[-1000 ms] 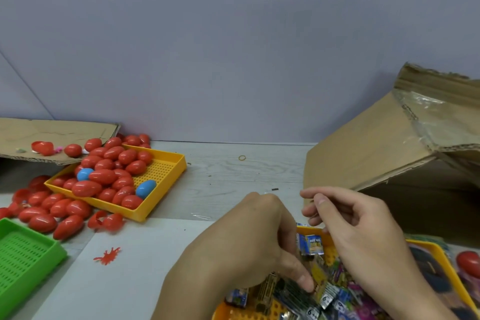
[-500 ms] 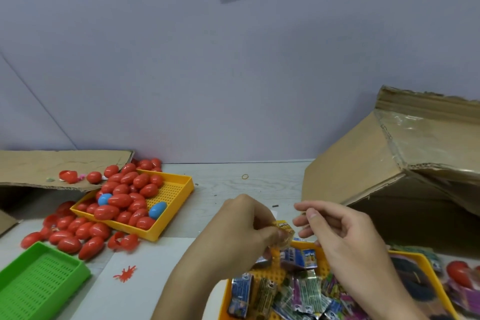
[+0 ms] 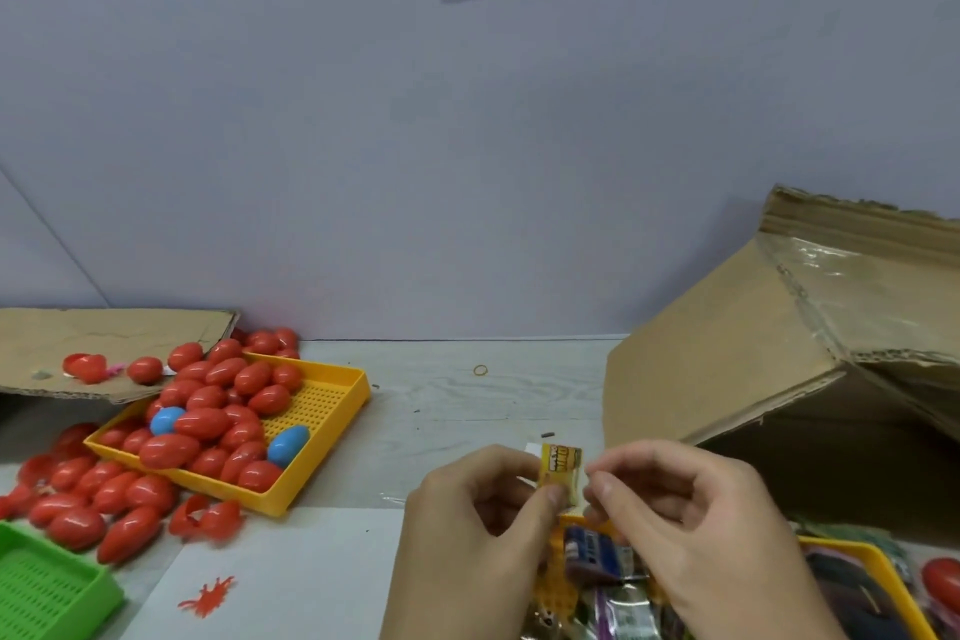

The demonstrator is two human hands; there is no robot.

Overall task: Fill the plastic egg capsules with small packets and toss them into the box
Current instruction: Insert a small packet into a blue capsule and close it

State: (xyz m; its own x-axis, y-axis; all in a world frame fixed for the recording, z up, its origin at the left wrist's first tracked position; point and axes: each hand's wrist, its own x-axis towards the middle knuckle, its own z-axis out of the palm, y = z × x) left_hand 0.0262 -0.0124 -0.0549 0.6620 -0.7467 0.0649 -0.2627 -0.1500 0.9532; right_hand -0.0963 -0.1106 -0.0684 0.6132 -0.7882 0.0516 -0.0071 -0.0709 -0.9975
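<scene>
Soft even indoor light, faint shadows, glare on box tape (image 3: 852,276), slight blur, wide-angle edge bending

A green tray (image 3: 49,587) sat at the tabletop's (image 3: 467,405) near-left corner; a rubber band (image 3: 480,370) (small, tan) lay farther back.

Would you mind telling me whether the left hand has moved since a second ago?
Yes. The left hand has lifted out of the packet tray, pinching a yellow packet above the tray's far edge.

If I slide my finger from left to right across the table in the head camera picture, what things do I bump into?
Green tray → yellow egg tray → left hand → yellow packet → right hand → cardboard box.
</scene>
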